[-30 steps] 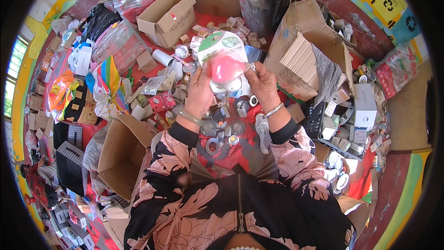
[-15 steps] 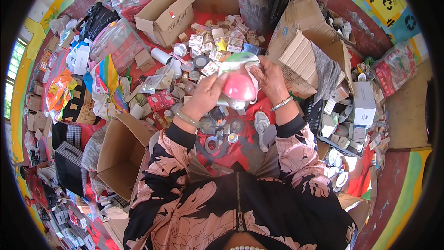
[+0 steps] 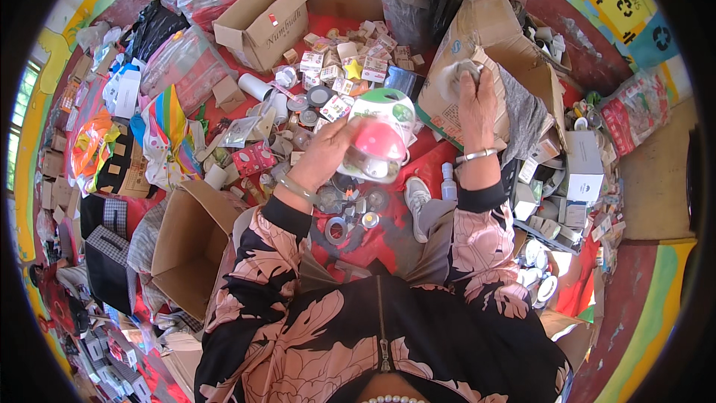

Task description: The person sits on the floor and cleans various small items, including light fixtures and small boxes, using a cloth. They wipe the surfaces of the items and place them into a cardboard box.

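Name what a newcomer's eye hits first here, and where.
First, the packaged pink-red dome with its green-and-white card, held by the left hand near mid-picture. Next, the right hand, further right in front of a large cardboard box, with a pale thing too blurred to name. Then the yellow star among small boxes beyond the hands, and a rainbow-striped bag off to the left.

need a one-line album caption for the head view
Left hand holding a red-topped packaged item, right hand a pale crumpled piece, before an open cardboard box.
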The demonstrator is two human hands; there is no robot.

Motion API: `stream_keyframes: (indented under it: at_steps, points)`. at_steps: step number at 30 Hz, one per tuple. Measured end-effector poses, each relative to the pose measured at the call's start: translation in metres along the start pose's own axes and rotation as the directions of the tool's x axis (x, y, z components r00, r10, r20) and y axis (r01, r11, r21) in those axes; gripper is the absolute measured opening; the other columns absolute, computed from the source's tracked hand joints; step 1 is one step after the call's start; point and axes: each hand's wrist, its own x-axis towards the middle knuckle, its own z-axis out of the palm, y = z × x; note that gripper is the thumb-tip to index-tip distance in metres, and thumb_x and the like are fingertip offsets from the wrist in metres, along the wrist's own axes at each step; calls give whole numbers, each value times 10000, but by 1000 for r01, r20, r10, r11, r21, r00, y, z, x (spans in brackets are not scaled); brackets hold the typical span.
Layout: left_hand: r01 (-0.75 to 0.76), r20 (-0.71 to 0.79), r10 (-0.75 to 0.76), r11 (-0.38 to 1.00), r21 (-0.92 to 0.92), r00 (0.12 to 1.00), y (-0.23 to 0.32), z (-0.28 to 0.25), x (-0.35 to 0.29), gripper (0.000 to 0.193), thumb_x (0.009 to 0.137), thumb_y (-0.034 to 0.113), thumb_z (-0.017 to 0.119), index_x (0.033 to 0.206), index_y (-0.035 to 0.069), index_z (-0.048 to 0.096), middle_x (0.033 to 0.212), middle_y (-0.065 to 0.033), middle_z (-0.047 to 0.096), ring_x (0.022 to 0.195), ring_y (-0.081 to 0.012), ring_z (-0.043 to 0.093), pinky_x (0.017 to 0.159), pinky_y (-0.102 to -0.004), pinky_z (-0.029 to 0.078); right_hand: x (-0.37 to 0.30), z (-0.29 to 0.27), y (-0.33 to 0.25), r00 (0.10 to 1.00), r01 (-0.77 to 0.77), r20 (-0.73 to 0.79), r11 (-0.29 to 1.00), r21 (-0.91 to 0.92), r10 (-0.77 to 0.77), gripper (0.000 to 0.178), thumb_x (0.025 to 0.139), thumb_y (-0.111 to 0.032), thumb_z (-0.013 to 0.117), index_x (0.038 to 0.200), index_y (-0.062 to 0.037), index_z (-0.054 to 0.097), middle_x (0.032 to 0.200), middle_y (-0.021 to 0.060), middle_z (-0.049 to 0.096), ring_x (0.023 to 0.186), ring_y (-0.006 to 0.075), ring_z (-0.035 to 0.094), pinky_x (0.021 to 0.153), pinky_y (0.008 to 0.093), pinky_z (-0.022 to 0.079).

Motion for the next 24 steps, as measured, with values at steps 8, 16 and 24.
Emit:
stream_keyframes:
  at_steps: [8,16,24]
  points:
    - [-145,-164,211,929,340,964,-13,-4,9,294,951,241,431,968,-30,544,696,-84,537,632,-141,477,592,-295,393,-50,33,-38,881,274,314,923,269,-353,303,757,68,540,1036,-30,605,1015,100,615,926,206,601,791,289,480]
    - [-201,-274,375,842,501,886,-8,0,8,259,943,199,419,1018,-24,529,700,-197,542,597,-279,507,574,-337,419,-59,38,-52,794,153,463,866,475,-394,265,703,40,573,963,8,617,1071,127,598,967,280,576,838,336,453]
    - [-154,-408,105,984,-89,907,-23,-5,17,288,952,201,417,1005,-41,563,829,-62,595,741,-119,536,659,-267,441,-74,32,-75,587,640,464,731,236,-663,275,650,-34,619,924,-52,631,1106,81,592,1063,237,538,912,357,387]
